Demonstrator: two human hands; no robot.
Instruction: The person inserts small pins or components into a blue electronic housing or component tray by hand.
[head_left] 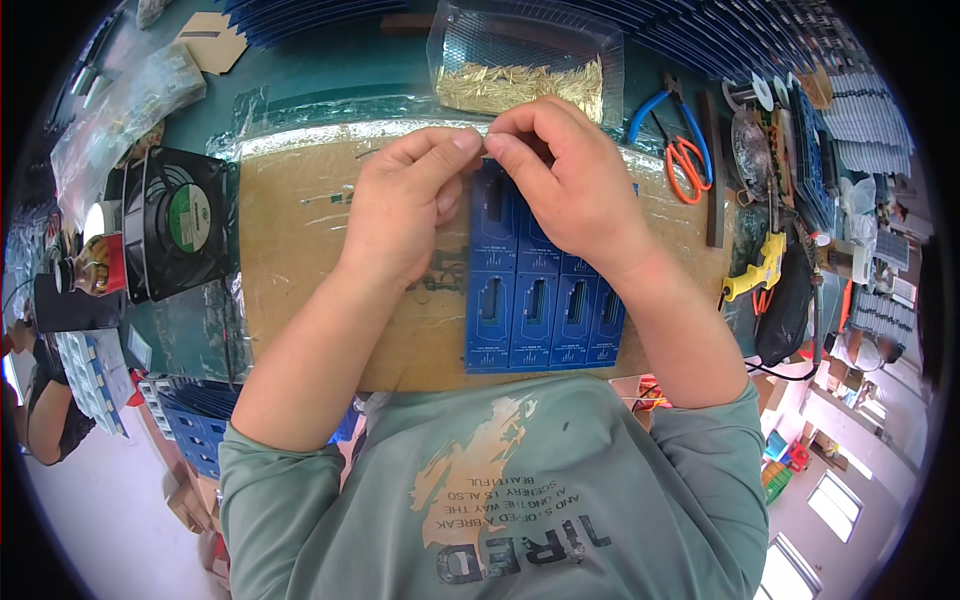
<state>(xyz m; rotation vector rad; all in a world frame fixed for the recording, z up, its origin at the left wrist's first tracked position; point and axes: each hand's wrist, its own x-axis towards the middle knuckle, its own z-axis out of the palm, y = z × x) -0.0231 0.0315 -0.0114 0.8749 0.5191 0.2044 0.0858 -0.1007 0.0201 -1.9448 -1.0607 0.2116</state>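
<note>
Head view, frame centre: left hand point(405, 205) and right hand point(565, 175) meeting fingertip to fingertip, pinched together on something too small to make out, right over the blue circuit board panel point(540, 310) lying flat on cardboard sheet point(300, 250). Upper centre, clear tray of brass pins point(520, 85) within easy reach; upper right, blue-handled pliers point(655, 105) parked aside.

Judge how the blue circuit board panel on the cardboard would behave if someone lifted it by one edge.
The blue circuit board panel lies flat and looks thin, so it is probably stiff and light. The lines between its sections suggest it might snap there if bent. Resting on smooth cardboard, it would likely slide when pushed.
</note>
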